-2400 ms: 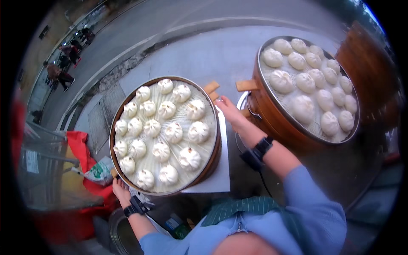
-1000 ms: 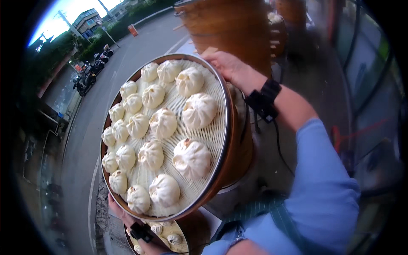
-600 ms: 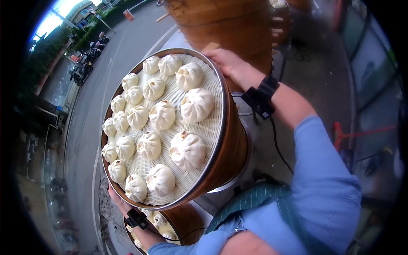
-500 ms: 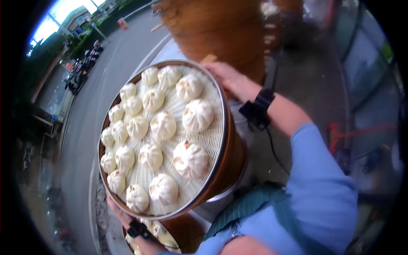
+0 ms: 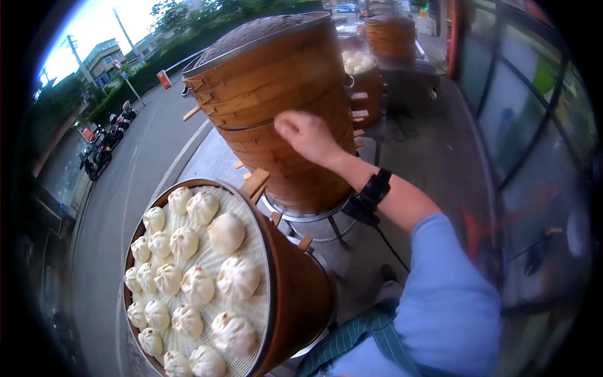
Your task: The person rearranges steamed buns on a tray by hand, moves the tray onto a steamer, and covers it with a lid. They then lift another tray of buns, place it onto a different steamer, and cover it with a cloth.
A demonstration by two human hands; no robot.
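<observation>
My right hand (image 5: 306,136) is raised in front of a tall stack of bamboo steamers (image 5: 245,100), its fingers curled in and nothing seen in them. It looks very close to the stack's side; I cannot tell if it touches. A dark woven lid (image 5: 257,32) covers that stack. Below and to the left stands a nearer round bamboo steamer (image 5: 295,289). Pleated white buns (image 5: 239,278) sit spaced out on its pale mesh liner (image 5: 276,352). A wooden handle (image 5: 255,183) sticks out at its far side. My left hand is out of view.
The tall stack rests on a metal ring stand (image 5: 301,220). Farther back are another steamer with buns (image 5: 358,61) and one more steamer (image 5: 391,39). A road (image 5: 125,182) with parked motorbikes (image 5: 100,154) runs along the left, glass panels (image 5: 496,107) along the right.
My right hand has left the bun steamer's far rim and risen to the tall stack. My left hand has gone from view. The bun steamer now appears lower in the picture.
</observation>
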